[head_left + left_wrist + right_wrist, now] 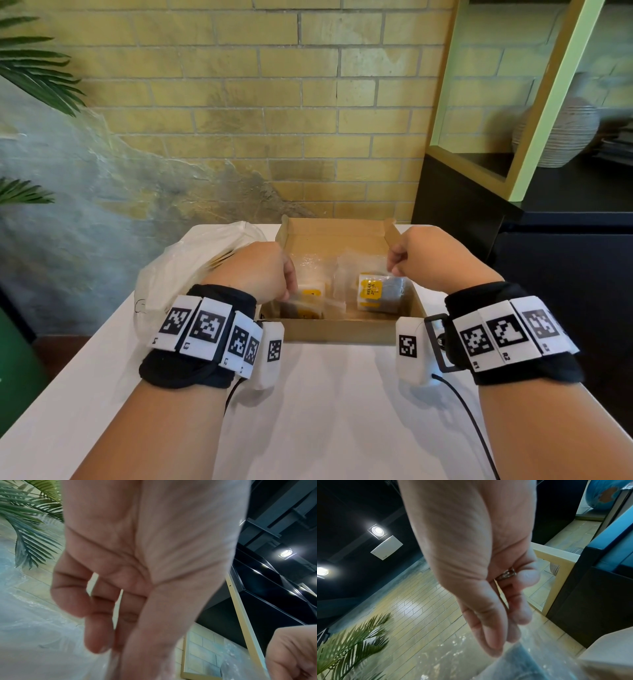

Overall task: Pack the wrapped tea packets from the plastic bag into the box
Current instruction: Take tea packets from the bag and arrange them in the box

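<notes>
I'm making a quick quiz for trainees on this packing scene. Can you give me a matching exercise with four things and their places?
Things:
1. plastic bag
2. box
3. yellow-labelled tea packet
4. vase

Places:
A. inside the box, right side
B. on the shelf at upper right
C. on the table, left of the box
D. on the table, between the two hands

Pairs: 1-C, 2-D, 3-A, 4-B
</notes>
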Action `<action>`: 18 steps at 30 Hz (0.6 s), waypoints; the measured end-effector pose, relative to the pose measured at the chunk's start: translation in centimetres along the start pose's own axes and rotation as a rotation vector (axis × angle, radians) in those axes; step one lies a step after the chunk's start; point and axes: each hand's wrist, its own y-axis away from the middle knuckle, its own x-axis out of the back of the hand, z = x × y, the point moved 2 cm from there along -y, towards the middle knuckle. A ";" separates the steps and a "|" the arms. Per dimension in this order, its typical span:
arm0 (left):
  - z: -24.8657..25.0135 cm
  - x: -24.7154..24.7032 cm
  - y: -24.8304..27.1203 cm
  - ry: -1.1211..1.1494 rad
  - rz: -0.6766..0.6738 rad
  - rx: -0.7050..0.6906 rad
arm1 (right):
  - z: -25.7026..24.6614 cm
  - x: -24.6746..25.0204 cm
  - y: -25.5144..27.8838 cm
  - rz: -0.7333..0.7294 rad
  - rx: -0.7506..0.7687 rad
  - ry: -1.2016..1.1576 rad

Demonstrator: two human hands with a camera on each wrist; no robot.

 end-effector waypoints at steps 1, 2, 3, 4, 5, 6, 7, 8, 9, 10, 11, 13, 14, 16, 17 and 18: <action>0.0 0.0 0.0 -0.006 0.003 0.002 | 0.0 -0.1 0.0 0.001 0.005 -0.005; 0.1 0.1 0.0 -0.014 0.004 0.007 | 0.0 -0.2 0.1 -0.002 0.006 -0.006; 0.2 0.1 -0.1 -0.023 0.002 0.012 | 0.1 -0.4 0.1 -0.007 0.004 -0.006; 0.3 0.2 -0.1 -0.029 0.003 0.017 | 0.1 -0.6 0.1 -0.014 0.001 -0.003; 0.3 0.2 -0.2 -0.028 0.012 0.018 | 0.1 -0.8 0.0 -0.022 -0.003 0.002; 0.2 0.2 -0.2 -0.022 0.029 0.014 | 0.1 -1.0 0.0 -0.030 -0.006 0.008; 0.2 0.2 -0.3 -0.015 0.050 0.007 | 0.1 -1.3 -0.1 -0.043 -0.012 0.011; 0.0 0.2 -0.4 -0.007 0.069 0.001 | 0.1 -1.5 -0.2 -0.060 -0.019 0.012; -0.2 0.1 -0.4 0.000 0.083 -0.004 | 0.0 -1.7 -0.2 -0.081 -0.027 0.012; -0.3 -0.1 -0.4 0.004 0.089 -0.004 | 0.0 -1.9 -0.2 -0.098 -0.036 0.012; -0.4 -0.2 -0.5 -0.001 0.086 -0.003 | 0.0 -2.0 -0.2 -0.108 -0.042 0.011; -0.5 -0.4 -0.6 -0.017 0.085 -0.001 | 0.1 -1.9 -0.1 -0.100 -0.049 0.003; -0.5 -0.3 -0.7 -0.015 0.094 -0.002 | 0.1 -1.8 -0.1 -0.084 -0.047 0.005; -0.6 -0.2 -0.9 -0.011 0.112 -0.006 | 0.1 -1.5 -0.1 -0.048 -0.032 0.019; -0.6 -0.2 -1.0 -0.013 0.122 -0.008 | 0.1 -1.4 -0.2 -0.036 -0.029 0.026; -0.7 -0.2 -1.1 -0.015 0.136 -0.008 | 0.1 -1.4 -0.2 -0.028 -0.025 0.033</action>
